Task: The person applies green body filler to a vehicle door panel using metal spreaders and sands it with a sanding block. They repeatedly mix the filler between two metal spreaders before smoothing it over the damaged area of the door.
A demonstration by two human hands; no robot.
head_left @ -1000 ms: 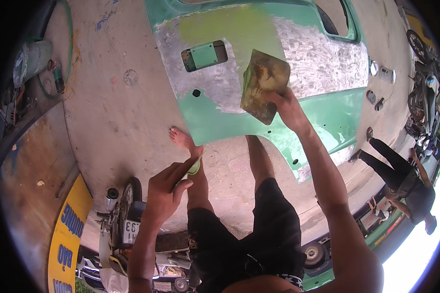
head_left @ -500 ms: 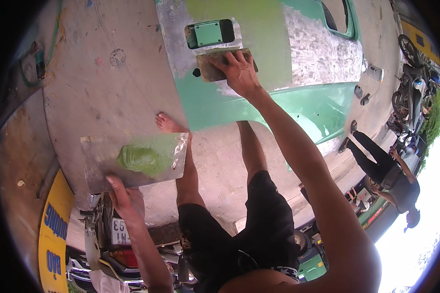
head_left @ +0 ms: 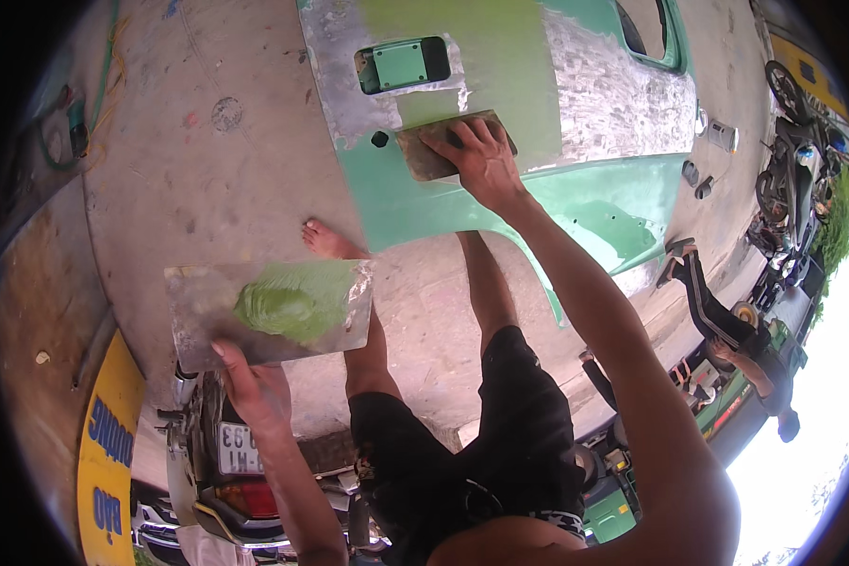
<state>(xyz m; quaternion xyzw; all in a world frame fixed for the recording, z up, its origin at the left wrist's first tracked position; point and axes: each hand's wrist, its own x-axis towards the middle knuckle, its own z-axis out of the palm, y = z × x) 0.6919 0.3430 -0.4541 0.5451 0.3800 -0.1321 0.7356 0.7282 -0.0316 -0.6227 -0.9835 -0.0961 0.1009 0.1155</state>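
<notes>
My left hand [head_left: 255, 391] grips the near edge of a flat rectangular board [head_left: 203, 316], thumb on top. A mound of green body filler [head_left: 292, 302] is spread on the board. My right hand [head_left: 486, 162] presses a wide, dark brown spreader [head_left: 426, 160] flat against a green vehicle body panel [head_left: 387, 203], fingers bent over its face. The spreader lies just below the panel's rectangular opening [head_left: 406, 66], slightly tilted. A light green band of filler [head_left: 509, 75] covers the panel beside a whitish sanded patch [head_left: 623, 99].
A motorbike [head_left: 245, 472] stands behind my left forearm, beside a yellow sign [head_left: 108, 453]. Another person [head_left: 736, 330] is on the right, with parked motorbikes [head_left: 792, 160] beyond. A green hose [head_left: 99, 75] lies at the far left.
My right hand has moved the spreader to the right and slightly nearer, across the panel. The board in my left hand has shifted slightly right. The person at right has changed stance.
</notes>
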